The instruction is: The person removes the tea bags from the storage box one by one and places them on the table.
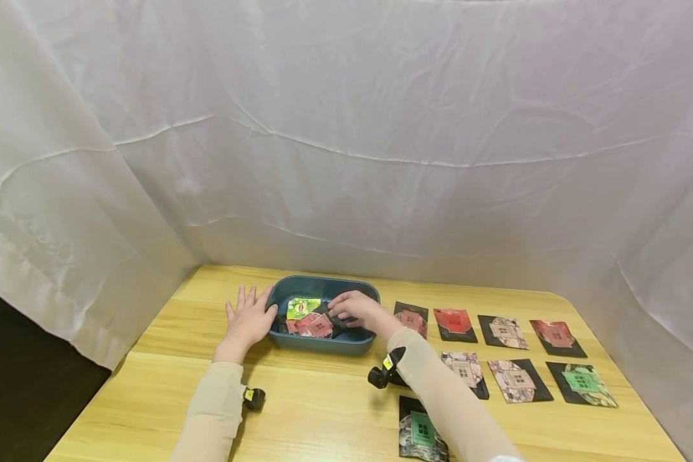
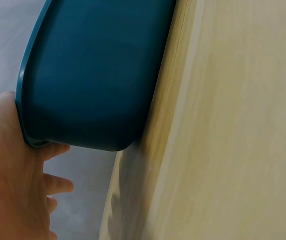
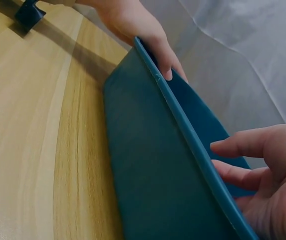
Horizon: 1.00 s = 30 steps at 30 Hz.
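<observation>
A dark blue plastic basin [image 1: 323, 344] stands near the back of the table. My left hand [image 1: 251, 319] holds its left end, thumb over the rim and fingers spread outside. The left wrist view shows that hand against the basin's outer wall [image 2: 93, 75]. Over the basin's right half, my right hand [image 1: 359, 309] reaches in, fingers loosely bent. In the right wrist view its thumb and finger are apart, with nothing visible between them. Inside the basin lie a green and yellow packet [image 1: 301, 308] and pink-red packets [image 1: 316, 326], with black packaging beside them.
Several flat packets lie in rows on the right, among them a red one [image 1: 455, 324], a pink one [image 1: 520, 380] and a green one [image 1: 582, 381]. Another green-labelled packet [image 1: 423, 428] lies nearer the front, beside my right forearm. A pale curtain [image 1: 381, 192] hangs behind the table.
</observation>
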{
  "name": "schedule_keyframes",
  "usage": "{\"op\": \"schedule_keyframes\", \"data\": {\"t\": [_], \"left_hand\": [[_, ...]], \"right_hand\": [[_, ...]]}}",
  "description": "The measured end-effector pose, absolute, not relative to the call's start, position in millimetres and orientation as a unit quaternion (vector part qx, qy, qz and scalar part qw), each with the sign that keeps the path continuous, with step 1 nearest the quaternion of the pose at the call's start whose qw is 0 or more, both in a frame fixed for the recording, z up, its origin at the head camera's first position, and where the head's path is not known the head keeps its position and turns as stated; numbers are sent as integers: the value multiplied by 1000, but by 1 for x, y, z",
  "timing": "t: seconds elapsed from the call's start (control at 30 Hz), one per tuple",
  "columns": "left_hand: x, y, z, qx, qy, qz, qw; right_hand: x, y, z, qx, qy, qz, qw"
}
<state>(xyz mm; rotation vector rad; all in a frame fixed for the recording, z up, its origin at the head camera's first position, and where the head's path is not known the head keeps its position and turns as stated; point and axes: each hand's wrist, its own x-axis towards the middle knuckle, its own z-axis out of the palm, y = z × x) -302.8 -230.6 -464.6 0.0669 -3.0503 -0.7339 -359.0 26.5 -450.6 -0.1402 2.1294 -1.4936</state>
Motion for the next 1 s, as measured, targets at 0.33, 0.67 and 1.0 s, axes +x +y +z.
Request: {"op": "schedule_keyframes", "data": {"t": [0.33,0.67,1.0], "left_hand": [[-302,-230,-464,21,-971,-236,3],[-301,-230,-465,20,-972,-232,1],[-301,-231,-465,20,-970,-240,3]], "right_hand": [[-356,26,-448,-62,778,-571,254],[-352,32,-444,-66,747,-619,233],[-345,44,-431,-69,730,-646,212]]}}
